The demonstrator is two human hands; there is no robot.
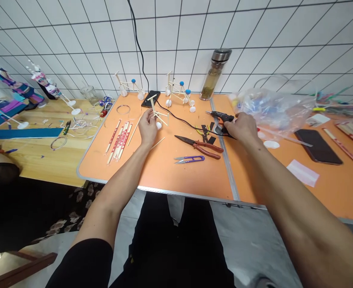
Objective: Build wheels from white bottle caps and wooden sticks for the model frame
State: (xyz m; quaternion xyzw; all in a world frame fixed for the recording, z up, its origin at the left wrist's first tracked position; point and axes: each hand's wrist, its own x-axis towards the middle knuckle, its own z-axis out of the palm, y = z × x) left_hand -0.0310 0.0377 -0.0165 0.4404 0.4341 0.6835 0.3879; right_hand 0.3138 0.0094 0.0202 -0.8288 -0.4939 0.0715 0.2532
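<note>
Left hand [148, 128] is pinching a light, fragile-looking wooden-stick frame [157, 114] by its strut, right hand [241, 127] gripping black glue gun [221, 117]

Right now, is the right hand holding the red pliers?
No, the right hand is closed on the black glue gun, while the red pliers lie untouched on the orange table.

Orange table [164, 172], purple snips [189, 159], seemingly black glue gun [221, 117].
</note>
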